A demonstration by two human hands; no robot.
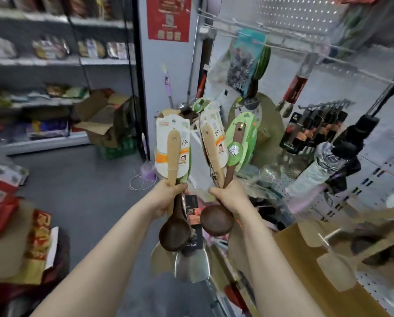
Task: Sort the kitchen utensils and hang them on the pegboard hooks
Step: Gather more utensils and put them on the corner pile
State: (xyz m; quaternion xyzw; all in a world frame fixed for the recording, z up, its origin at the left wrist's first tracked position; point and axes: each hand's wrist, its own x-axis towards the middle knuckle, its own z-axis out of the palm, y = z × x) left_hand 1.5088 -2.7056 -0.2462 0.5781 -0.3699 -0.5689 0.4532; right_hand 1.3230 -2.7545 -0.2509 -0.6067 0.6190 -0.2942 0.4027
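My left hand [168, 197] grips one bunch by the handles: a pale spoon [173, 154] on its card, a dark one, and a spatula [189, 268] dangling below. My right hand [228, 195] grips a second bunch, including a dark spoon [216, 221]. Both bunches are held up just beside the pegboard [362, 186], and none of them is on a hook [248, 26] yet. With both hands full, I judge that threading one card hole means loosening a grip, so the spatula could slip to the floor. The cards could also snag on goods already hanging.
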